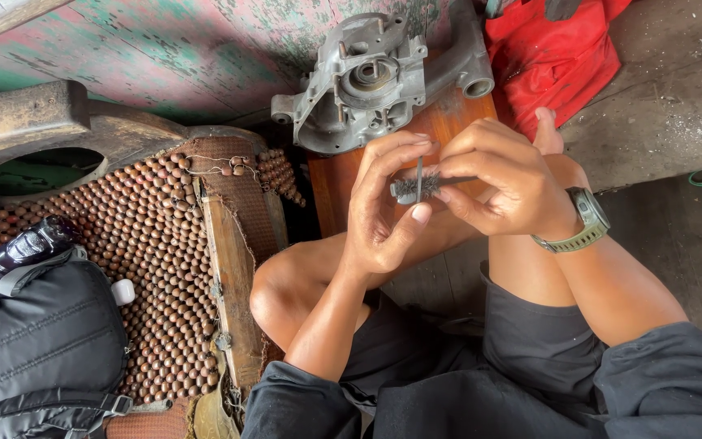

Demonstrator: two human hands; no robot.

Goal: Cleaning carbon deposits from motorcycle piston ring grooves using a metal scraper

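2 hands: left hand (379, 219), right hand (501, 183); 1 small wire brush (410, 188); 1 metal engine casing (371, 81); 1 wristwatch (587, 219); 1 black backpack (38, 341); 1 bottle (14, 254); 1 red bag (554, 53).

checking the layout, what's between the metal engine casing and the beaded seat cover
A dark gap beside the wooden board's edge separates the engine casing and beaded seat cover, in the head view.

- A brown wooden board (448, 122) carries the grey metal engine casing (371, 81).
- Beside the casing, a red bag (554, 57) lies on the grey floor (668, 106).
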